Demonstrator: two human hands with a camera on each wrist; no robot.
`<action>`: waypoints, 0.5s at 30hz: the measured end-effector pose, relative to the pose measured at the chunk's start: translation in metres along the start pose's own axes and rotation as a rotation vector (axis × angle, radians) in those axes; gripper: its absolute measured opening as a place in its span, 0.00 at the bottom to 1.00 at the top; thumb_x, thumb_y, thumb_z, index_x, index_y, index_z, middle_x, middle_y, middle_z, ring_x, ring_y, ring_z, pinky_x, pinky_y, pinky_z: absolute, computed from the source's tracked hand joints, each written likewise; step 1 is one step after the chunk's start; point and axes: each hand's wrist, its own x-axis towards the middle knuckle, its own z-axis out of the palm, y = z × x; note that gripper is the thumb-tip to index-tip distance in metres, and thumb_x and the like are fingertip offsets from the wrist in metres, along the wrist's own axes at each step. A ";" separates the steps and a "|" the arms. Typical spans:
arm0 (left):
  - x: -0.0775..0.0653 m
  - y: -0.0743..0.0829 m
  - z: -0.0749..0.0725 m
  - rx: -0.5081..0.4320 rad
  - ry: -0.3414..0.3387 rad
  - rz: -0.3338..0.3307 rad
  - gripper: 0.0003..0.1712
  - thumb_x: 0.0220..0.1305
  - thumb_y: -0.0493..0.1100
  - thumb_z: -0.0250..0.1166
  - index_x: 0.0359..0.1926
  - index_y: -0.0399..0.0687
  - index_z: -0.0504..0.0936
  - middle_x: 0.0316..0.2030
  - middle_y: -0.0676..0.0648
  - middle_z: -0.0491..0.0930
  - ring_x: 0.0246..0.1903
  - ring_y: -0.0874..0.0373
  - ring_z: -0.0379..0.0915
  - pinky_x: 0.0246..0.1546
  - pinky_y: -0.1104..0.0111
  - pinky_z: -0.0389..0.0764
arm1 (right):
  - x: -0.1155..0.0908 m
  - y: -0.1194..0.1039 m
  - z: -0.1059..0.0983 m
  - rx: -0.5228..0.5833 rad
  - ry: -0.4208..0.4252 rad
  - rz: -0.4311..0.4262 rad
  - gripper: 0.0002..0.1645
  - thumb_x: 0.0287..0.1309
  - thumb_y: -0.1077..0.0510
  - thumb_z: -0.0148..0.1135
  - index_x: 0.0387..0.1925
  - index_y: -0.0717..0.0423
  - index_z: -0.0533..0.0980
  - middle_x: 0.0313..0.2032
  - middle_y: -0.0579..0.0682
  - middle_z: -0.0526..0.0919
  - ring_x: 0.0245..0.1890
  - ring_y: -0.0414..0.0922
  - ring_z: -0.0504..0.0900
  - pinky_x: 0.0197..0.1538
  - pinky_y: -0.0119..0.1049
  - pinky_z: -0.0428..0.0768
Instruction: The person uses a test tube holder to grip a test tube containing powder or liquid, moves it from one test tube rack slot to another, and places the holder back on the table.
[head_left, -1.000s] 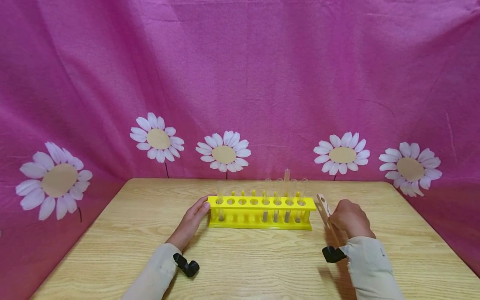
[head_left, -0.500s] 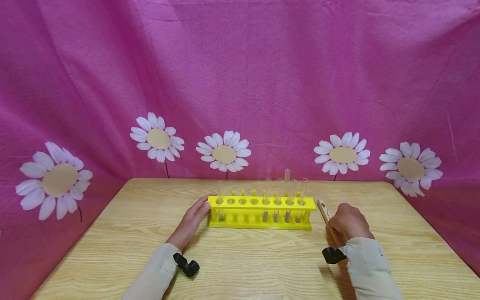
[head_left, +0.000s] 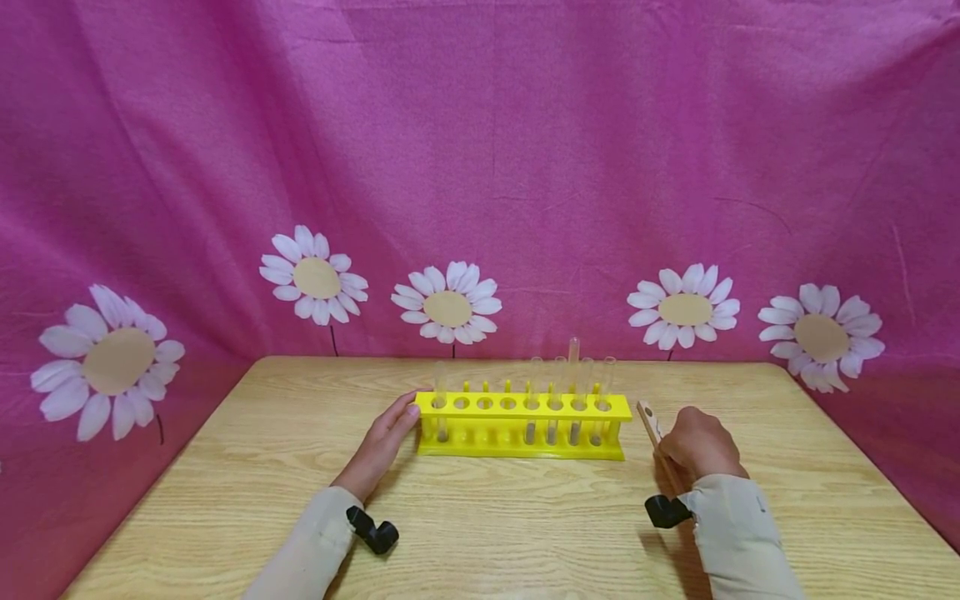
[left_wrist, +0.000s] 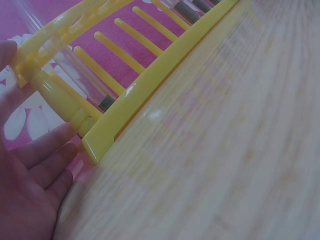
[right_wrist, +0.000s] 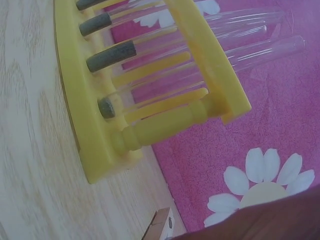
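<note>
A yellow test tube rack [head_left: 525,454] stands mid-table. My left hand [head_left: 382,437] holds its left end; in the left wrist view the thumb and index finger are at the end of the top plate, the other fingers beside the end post. One test tube [head_left: 441,379] stands in the leftmost hole, and several more fill the right-hand holes. Dark grey material [right_wrist: 112,56] lies at their bottoms. My right hand [head_left: 701,442], to the right of the rack, grips a wooden test tube holder [head_left: 649,421] whose end points forward, apart from the rack. Its rear part is hidden by the hand.
Behind the rack's top plate, an upside-down test tube [head_left: 574,350] sits over one of the drying pegs [left_wrist: 120,57]. The wooden table [head_left: 525,525] ends at a pink cloth backdrop [head_left: 525,167] printed with white flowers.
My right hand has shifted slightly back toward me, and the end of the wooden holder looks narrower, its two arms closer together. The left hand and the rack have stayed put.
</note>
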 end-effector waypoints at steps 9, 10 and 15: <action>-0.001 0.001 0.001 -0.020 -0.002 0.004 0.25 0.74 0.58 0.48 0.67 0.59 0.68 0.67 0.52 0.65 0.68 0.56 0.57 0.69 0.55 0.54 | 0.001 0.000 -0.001 -0.008 0.000 0.022 0.13 0.50 0.60 0.67 0.29 0.70 0.77 0.22 0.55 0.74 0.23 0.51 0.74 0.25 0.38 0.73; -0.001 0.001 0.001 -0.023 -0.004 0.005 0.25 0.74 0.57 0.48 0.67 0.58 0.68 0.67 0.52 0.65 0.68 0.56 0.57 0.69 0.55 0.55 | 0.001 0.000 -0.001 -0.004 -0.004 0.026 0.14 0.50 0.60 0.67 0.29 0.70 0.78 0.22 0.55 0.75 0.23 0.51 0.74 0.25 0.38 0.74; -0.001 0.002 0.001 -0.031 -0.010 0.008 0.25 0.74 0.57 0.48 0.68 0.58 0.67 0.68 0.51 0.65 0.68 0.56 0.56 0.69 0.55 0.54 | -0.001 -0.001 -0.003 0.003 -0.018 0.033 0.14 0.51 0.57 0.69 0.27 0.68 0.79 0.21 0.54 0.75 0.23 0.49 0.73 0.26 0.37 0.71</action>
